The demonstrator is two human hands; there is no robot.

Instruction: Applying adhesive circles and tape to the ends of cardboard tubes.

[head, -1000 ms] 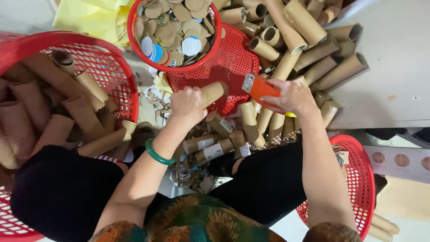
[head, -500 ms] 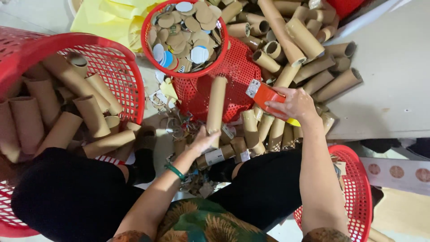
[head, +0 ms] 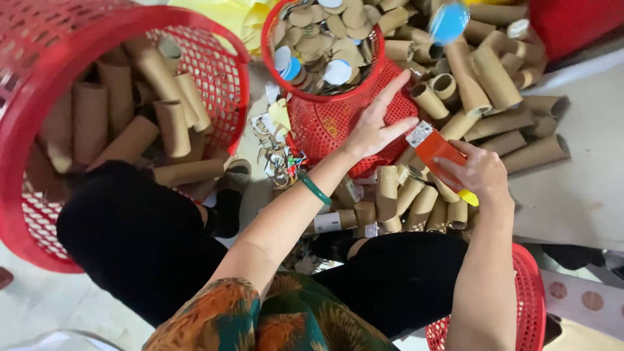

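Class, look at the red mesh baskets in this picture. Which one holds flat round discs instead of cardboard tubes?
The small round basket at top centre, just beyond the left hand. It is filled with discs, while the big basket on the left holds tubes.

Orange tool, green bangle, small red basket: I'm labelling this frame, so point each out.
orange tool (head: 437, 148), head view, its orange body.
green bangle (head: 314, 188), head view, band on the wrist.
small red basket (head: 325, 120), head view, its mesh wall.

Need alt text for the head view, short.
A seated person's left hand reaches, fingers spread, over a small red basket of paper discs, while the right hand holds an orange utility knife above cardboard tubes.
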